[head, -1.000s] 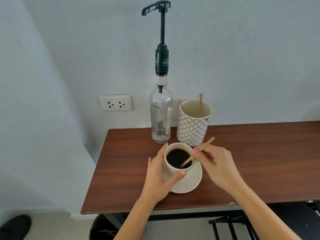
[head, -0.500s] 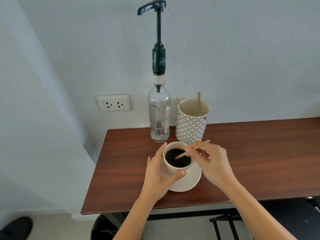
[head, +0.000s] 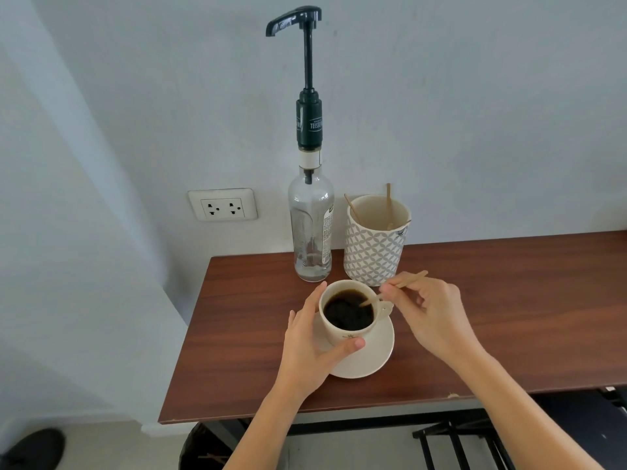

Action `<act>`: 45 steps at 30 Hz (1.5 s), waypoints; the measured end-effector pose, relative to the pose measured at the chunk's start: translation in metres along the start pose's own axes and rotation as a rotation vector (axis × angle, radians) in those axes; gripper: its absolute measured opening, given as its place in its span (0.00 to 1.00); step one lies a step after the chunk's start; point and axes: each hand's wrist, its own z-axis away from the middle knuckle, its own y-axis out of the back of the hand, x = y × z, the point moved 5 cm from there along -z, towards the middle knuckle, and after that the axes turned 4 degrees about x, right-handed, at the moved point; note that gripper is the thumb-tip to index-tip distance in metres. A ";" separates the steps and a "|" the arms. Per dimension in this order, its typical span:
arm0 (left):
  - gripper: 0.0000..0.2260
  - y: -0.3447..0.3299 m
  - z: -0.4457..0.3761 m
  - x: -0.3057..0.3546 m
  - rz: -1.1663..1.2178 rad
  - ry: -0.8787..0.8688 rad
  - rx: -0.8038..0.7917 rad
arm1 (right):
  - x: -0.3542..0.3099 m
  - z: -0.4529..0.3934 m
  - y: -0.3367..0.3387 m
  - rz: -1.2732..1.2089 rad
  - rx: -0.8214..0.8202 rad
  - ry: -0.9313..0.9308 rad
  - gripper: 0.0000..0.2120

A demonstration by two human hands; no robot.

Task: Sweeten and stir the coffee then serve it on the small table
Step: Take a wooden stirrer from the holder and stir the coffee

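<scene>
Coffee cup (head: 346, 320) in left hand's (head: 310, 347) grip; right hand (head: 431, 313) pinches stirrer (head: 407, 281).

I see a dark reddish-brown wood-grain tabletop (head: 509, 300). On it, a cream ceramic cup (head: 342, 329) holds near-black coffee (head: 347, 312); a small dark emblem is printed on the cup's near side. The round saucer (head: 373, 357) beneath is the same cream. I note a pale tan wooden stir stick (head: 395, 289). The clear glass bottle (head: 310, 232) carries a dark green collar with white lettering and a black pump head. The tall ceramic holder (head: 373, 252) shows a grey-and-white lattice pattern outside, cream inside. The wall (head: 475, 96) is pale blue-grey; the socket plate (head: 223, 204) is white.
</scene>
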 end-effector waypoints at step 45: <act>0.38 -0.002 0.000 -0.007 -0.004 0.003 0.012 | -0.013 -0.012 -0.008 0.005 0.092 0.051 0.05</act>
